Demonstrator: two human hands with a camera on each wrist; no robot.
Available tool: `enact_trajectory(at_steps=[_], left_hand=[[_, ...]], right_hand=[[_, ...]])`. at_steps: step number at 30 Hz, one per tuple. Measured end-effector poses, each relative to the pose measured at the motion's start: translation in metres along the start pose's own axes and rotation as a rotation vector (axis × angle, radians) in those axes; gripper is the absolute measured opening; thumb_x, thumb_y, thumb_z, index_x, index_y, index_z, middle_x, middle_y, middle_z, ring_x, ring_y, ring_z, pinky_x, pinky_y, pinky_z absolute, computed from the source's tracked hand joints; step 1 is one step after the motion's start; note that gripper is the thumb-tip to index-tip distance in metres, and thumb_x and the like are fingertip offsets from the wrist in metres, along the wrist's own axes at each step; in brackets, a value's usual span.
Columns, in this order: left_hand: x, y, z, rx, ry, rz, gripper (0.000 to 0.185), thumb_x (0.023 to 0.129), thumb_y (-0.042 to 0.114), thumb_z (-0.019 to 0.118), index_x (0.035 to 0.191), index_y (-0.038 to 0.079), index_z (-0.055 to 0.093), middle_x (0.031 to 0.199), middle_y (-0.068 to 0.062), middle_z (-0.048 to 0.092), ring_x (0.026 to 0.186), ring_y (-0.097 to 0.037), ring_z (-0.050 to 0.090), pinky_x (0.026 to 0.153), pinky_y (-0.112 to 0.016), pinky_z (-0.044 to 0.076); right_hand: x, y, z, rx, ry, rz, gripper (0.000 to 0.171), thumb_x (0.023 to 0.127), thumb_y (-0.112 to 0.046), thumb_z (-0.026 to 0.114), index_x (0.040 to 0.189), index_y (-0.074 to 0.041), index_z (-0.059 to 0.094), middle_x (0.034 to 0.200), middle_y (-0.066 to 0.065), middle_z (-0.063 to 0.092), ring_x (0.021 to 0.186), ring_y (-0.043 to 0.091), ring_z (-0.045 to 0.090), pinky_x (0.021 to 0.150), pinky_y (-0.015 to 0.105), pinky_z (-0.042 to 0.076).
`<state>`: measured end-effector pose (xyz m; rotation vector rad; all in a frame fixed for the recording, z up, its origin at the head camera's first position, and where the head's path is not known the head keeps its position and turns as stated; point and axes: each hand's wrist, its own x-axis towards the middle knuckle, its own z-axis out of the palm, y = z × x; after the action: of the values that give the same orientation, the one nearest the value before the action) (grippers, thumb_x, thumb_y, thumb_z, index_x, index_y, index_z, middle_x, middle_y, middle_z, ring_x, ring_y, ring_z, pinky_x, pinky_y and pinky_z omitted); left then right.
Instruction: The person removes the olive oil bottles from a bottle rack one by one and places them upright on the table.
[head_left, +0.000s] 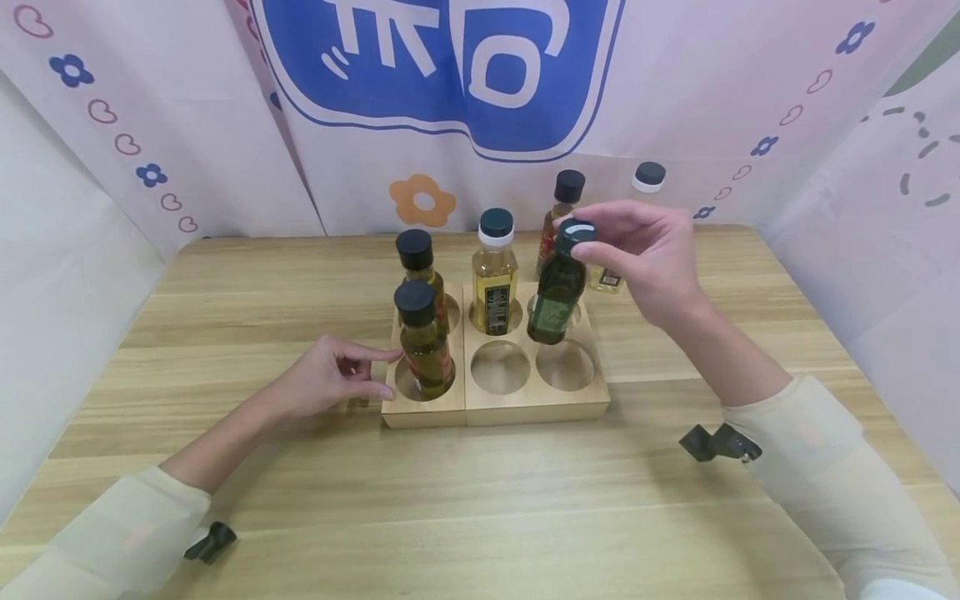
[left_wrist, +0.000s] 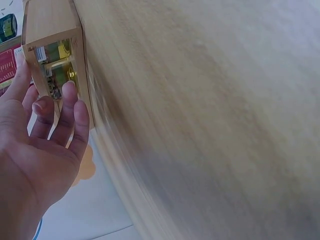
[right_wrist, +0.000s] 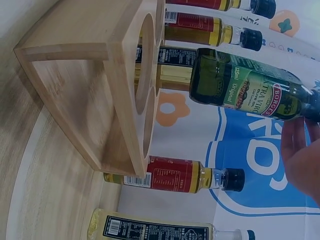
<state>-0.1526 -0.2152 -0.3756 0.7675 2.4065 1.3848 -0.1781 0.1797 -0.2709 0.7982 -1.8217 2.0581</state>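
Observation:
My right hand (head_left: 648, 258) pinches a dark green olive oil bottle (head_left: 557, 300) by its cap, tilted above the right column of a wooden bottle rack (head_left: 536, 414). In the right wrist view the green bottle (right_wrist: 240, 85) shows a "Borges" label, its base apart from the rack (right_wrist: 122, 60). My left hand (head_left: 315, 379) touches the rack's left side with thumb and index finger; the other fingers are loosely bent in the left wrist view. Two black-capped oil bottles, front (head_left: 425, 350) and back (head_left: 417, 254), stand in the left column. A green-capped pale oil bottle (head_left: 495, 275) occupies the middle back hole.
Behind the rack's right side stand a black-capped, red-labelled bottle (head_left: 567, 196) and another pale oil bottle (head_left: 648, 179), partly hidden by my right hand. A printed cloth (head_left: 360, 183) hangs along the back edge of the wooden table (head_left: 480, 517).

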Motion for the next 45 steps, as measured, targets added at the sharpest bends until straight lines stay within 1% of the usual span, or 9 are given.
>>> enact_trajectory(at_steps=[3,7,17,24,27,32,40,42,45], left_hand=[[0.0,0.0,0.0,-0.001,0.001,0.005,0.047,0.082,0.006,0.088,0.124,-0.006,0.071,0.059,0.006,0.043,0.053,-0.004,0.035,0.047,-0.022,0.033],[0.0,-0.001,0.001,-0.003,0.001,0.017,0.046,0.083,0.006,0.087,0.124,-0.006,0.071,0.059,0.006,0.044,0.052,-0.003,0.034,0.046,-0.022,0.033],[0.0,-0.002,0.001,-0.003,0.003,0.029,0.046,0.082,0.005,0.087,0.123,-0.006,0.072,0.058,0.007,0.045,0.052,-0.003,0.034,0.045,-0.022,0.032],[-0.001,-0.002,0.001,0.008,0.003,0.01,0.046,0.082,0.007,0.088,0.124,-0.005,0.072,0.059,0.006,0.045,0.052,-0.004,0.035,0.046,-0.022,0.033],[-0.001,-0.002,0.001,0.019,0.005,0.003,0.046,0.082,0.008,0.088,0.124,-0.004,0.072,0.059,0.006,0.045,0.052,-0.004,0.036,0.046,-0.023,0.034],[-0.001,-0.001,0.0,0.028,0.003,-0.001,0.046,0.083,0.011,0.088,0.124,-0.003,0.073,0.059,0.006,0.045,0.053,-0.004,0.036,0.046,-0.023,0.034],[-0.001,-0.001,0.0,0.014,0.003,0.02,0.045,0.083,0.008,0.088,0.124,-0.005,0.072,0.059,0.007,0.044,0.053,-0.004,0.035,0.045,-0.023,0.034],[-0.001,-0.001,0.0,0.01,0.003,0.022,0.045,0.083,0.008,0.088,0.123,-0.005,0.072,0.059,0.007,0.044,0.053,-0.003,0.035,0.045,-0.023,0.034],[0.0,-0.001,0.0,0.01,0.002,0.028,0.045,0.083,0.008,0.088,0.123,-0.005,0.073,0.059,0.007,0.044,0.052,-0.003,0.035,0.045,-0.023,0.034]], right_hand=[[0.001,0.001,-0.002,-0.003,0.022,-0.004,0.032,0.078,0.02,0.075,0.098,-0.005,0.081,0.095,0.007,0.08,0.078,0.015,0.075,0.073,0.025,0.06],[0.002,0.001,-0.003,-0.022,0.052,0.0,0.035,0.079,0.024,0.072,0.098,-0.004,0.081,0.095,0.006,0.08,0.08,0.013,0.075,0.075,0.025,0.06],[0.004,0.004,-0.005,-0.073,0.104,0.042,0.037,0.081,0.022,0.073,0.098,-0.009,0.081,0.095,0.004,0.08,0.083,0.013,0.075,0.078,0.026,0.06],[0.006,0.008,-0.008,-0.091,0.114,0.072,0.038,0.082,0.021,0.073,0.099,-0.012,0.082,0.096,0.002,0.08,0.086,0.012,0.075,0.081,0.026,0.06],[0.008,0.01,-0.008,-0.088,0.115,0.088,0.037,0.082,0.021,0.074,0.099,-0.011,0.082,0.097,0.002,0.08,0.086,0.013,0.075,0.082,0.026,0.06],[0.01,0.011,-0.007,-0.067,0.113,0.086,0.036,0.083,0.021,0.073,0.1,-0.009,0.082,0.098,0.003,0.08,0.088,0.014,0.075,0.083,0.027,0.06],[0.014,0.013,-0.006,-0.053,0.146,0.095,0.033,0.083,0.021,0.074,0.1,-0.006,0.082,0.094,0.003,0.08,0.085,0.013,0.075,0.081,0.025,0.06],[0.014,0.014,-0.007,-0.042,0.153,0.091,0.033,0.082,0.022,0.074,0.099,-0.006,0.082,0.094,0.003,0.08,0.084,0.012,0.075,0.08,0.025,0.06],[0.015,0.015,-0.007,-0.056,0.161,0.08,0.036,0.083,0.022,0.073,0.098,-0.009,0.082,0.094,0.002,0.08,0.084,0.011,0.075,0.08,0.025,0.06]])
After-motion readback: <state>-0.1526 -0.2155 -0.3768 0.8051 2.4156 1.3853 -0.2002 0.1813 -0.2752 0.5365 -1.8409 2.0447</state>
